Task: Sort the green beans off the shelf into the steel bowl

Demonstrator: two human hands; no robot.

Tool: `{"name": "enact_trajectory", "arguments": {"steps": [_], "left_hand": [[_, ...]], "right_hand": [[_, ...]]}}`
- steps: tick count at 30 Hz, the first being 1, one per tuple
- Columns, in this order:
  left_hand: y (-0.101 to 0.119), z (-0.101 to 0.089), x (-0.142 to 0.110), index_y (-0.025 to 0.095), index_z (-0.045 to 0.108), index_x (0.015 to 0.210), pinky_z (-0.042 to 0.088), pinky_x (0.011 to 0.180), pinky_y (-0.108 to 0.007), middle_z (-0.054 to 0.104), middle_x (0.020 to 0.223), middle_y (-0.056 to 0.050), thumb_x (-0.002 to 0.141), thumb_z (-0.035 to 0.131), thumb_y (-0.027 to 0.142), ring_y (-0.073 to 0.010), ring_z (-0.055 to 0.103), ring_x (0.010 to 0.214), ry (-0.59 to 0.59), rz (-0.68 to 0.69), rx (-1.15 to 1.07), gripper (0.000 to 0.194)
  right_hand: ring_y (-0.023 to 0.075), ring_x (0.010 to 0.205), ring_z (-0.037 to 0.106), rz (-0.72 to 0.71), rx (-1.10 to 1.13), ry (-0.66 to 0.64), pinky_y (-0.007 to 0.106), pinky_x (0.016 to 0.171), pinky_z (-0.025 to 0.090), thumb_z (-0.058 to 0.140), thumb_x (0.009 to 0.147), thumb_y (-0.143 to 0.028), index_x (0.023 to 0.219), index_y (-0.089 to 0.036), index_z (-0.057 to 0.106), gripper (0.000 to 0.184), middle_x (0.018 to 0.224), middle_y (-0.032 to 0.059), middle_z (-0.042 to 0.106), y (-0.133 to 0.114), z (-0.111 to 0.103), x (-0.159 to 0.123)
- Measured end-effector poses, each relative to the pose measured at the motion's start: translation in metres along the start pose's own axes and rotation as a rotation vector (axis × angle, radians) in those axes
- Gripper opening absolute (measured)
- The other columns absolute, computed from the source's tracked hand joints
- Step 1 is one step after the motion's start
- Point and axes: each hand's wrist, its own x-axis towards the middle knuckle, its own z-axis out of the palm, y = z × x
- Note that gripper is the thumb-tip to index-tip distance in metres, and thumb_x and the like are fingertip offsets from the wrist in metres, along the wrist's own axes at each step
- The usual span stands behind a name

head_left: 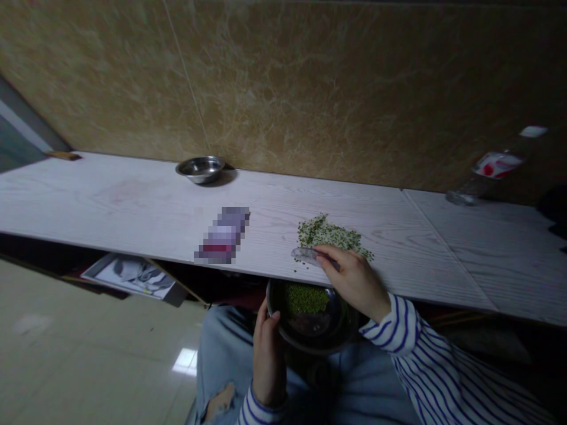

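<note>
My left hand (268, 359) grips the rim of a dark steel bowl (342, 328), held over my lap just below the table edge. Inside lies a layer of small green seeds (306, 298). My right hand (354, 281) pinches a clear plastic scoop (305, 256) on the white wood-grain tabletop (133, 200). The scoop's edge touches a loose pile of the same green seeds (325, 232), with a few strays near the table edge.
A small steel bowl (200, 169) stands by the marble-patterned wall. A pixelated package (224, 235) lies left of the seeds. At far right stands a clear bottle with a red-and-white label (496, 165). A printed sheet (133, 276) sits below the table edge, above a tiled floor.
</note>
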Motion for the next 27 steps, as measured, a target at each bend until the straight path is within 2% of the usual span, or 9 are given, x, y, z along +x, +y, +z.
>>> {"name": "enact_trajectory", "arguments": {"steps": [4, 9, 18, 23, 27], "left_hand": [[0.004, -0.002, 0.0, 0.026, 0.067, 0.131, 0.036, 0.116, -0.043, 0.065, 0.142, -0.006, 0.087, 0.065, 0.036, -0.0306, 0.05, 0.139, -0.02, 0.012, -0.002, 0.045], [0.009, 0.0, -0.001, 0.025, 0.067, 0.131, 0.038, 0.114, -0.043, 0.066, 0.139, -0.006, 0.085, 0.066, 0.035, -0.0306, 0.052, 0.137, -0.021, 0.015, -0.038, 0.046], [0.01, 0.002, 0.002, 0.024, 0.064, 0.136, 0.046, 0.109, -0.042, 0.067, 0.139, -0.008, 0.084, 0.068, 0.035, -0.0315, 0.056, 0.133, -0.005, -0.006, -0.055, 0.054], [0.009, -0.001, 0.004, 0.024, 0.065, 0.134, 0.044, 0.11, -0.039, 0.066, 0.141, -0.006, 0.085, 0.067, 0.035, -0.0297, 0.051, 0.139, -0.001, 0.0, -0.026, 0.051], [0.009, 0.001, 0.003, 0.023, 0.066, 0.131, 0.043, 0.111, -0.042, 0.068, 0.137, -0.007, 0.084, 0.068, 0.037, -0.0311, 0.055, 0.135, -0.002, -0.018, -0.036, 0.049]], "right_hand": [[0.0219, 0.088, 0.078, -0.005, 0.051, -0.019, 0.037, 0.084, 0.062, 0.058, 0.094, -0.016, 0.111, -0.021, 0.076, 0.025, 0.103, 0.0056, 0.082, 0.0, 0.0, -0.002], [0.0241, 0.09, 0.078, 0.045, 0.021, 0.017, 0.039, 0.083, 0.062, 0.06, 0.094, -0.017, 0.112, -0.022, 0.076, 0.025, 0.106, 0.0056, 0.081, 0.002, 0.0, -0.004], [0.0205, 0.085, 0.077, -0.042, 0.043, -0.021, 0.035, 0.082, 0.06, 0.061, 0.093, -0.014, 0.11, -0.022, 0.076, 0.023, 0.102, 0.0032, 0.082, -0.009, 0.0, -0.007], [0.0205, 0.088, 0.077, -0.061, 0.058, -0.037, 0.035, 0.083, 0.06, 0.06, 0.093, -0.015, 0.107, -0.024, 0.076, 0.023, 0.101, 0.0021, 0.082, -0.013, -0.004, -0.016], [0.0227, 0.086, 0.078, 0.059, 0.083, 0.006, 0.035, 0.079, 0.062, 0.06, 0.094, -0.021, 0.111, -0.023, 0.076, 0.024, 0.101, 0.0047, 0.082, -0.009, -0.003, -0.021]]}}
